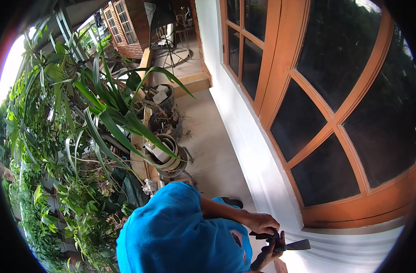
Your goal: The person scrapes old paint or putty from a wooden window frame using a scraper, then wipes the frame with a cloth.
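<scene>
Both my hands meet low in the view, in front of my blue shirt point(176, 236). My right hand point(270, 255) is wrapped round the dark handle of a scraper point(299, 245), whose flat, wide blade points away toward the white wall. From above, my left hand point(261, 223) closes its fingers over a dark piece point(261, 235) at the handle; I cannot tell whether it is part of the scraper. A small brown piece point(280, 265) shows just below my right hand.
An orange-brown wooden window frame point(333, 120) with dark panes rises over the white wall point(244, 150). Potted plants point(164, 157) line the walkway's left side, long leaves point(126, 118) reaching over it. A step point(194, 84) and a dark stand point(171, 54) are further back.
</scene>
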Tool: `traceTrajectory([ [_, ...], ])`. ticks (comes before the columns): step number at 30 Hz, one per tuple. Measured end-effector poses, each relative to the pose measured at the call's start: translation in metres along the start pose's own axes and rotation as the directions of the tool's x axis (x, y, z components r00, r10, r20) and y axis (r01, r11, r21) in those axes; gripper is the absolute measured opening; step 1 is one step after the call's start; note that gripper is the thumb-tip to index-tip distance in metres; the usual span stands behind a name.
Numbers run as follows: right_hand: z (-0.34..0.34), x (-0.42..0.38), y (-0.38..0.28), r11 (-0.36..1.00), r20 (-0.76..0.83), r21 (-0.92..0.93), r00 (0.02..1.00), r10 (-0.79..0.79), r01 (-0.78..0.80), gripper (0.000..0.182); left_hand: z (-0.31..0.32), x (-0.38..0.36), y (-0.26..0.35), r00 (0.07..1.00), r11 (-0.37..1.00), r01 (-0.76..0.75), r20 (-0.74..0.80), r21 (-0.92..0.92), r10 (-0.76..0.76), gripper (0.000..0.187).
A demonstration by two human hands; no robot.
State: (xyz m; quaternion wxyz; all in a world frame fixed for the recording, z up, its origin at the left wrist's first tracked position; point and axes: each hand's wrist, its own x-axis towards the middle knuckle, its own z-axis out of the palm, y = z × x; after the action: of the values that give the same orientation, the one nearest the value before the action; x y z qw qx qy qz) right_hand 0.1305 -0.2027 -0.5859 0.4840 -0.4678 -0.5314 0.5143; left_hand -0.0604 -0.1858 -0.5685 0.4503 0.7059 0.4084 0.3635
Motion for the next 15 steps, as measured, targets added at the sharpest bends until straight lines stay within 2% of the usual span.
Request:
traceTrajectory([
  [1,-0.003,-0.001,0.004,1.000,0.015,-0.015,1.000,-0.013,0.013,0.032,-0.002,-0.002,0.004,1.000,1.000,-0.011,0.002,-0.009,0.011,0.019],
  [4,-0.019,-0.004,0.022,0.996,0.111,-0.038,0.990,0.084,-0.080,0.027,0.007,-0.006,-0.008,0.996,0.997,-0.073,-0.047,-0.011,0.073,0.018],
  [8,-0.016,-0.003,0.039,1.000,0.143,0.013,0.990,0.014,-0.016,0.027,0.003,-0.013,-0.008,0.983,0.990,-0.128,-0.125,0.060,0.135,0.017],
  [11,-0.014,-0.002,0.029,0.996,0.146,-0.067,0.987,0.064,-0.055,0.030,0.000,-0.017,-0.011,0.993,0.997,-0.072,-0.098,-0.010,0.071,0.018],
  [12,-0.017,-0.002,0.026,0.979,0.138,-0.070,0.970,0.201,-0.193,0.031,-0.001,-0.018,-0.012,0.994,0.998,-0.057,-0.088,0.010,0.057,0.018],
  [15,-0.014,0.001,0.039,0.993,0.101,-0.082,0.991,0.092,-0.084,0.033,-0.005,-0.023,-0.007,0.996,0.999,0.030,-0.078,-0.021,-0.032,0.027],
])
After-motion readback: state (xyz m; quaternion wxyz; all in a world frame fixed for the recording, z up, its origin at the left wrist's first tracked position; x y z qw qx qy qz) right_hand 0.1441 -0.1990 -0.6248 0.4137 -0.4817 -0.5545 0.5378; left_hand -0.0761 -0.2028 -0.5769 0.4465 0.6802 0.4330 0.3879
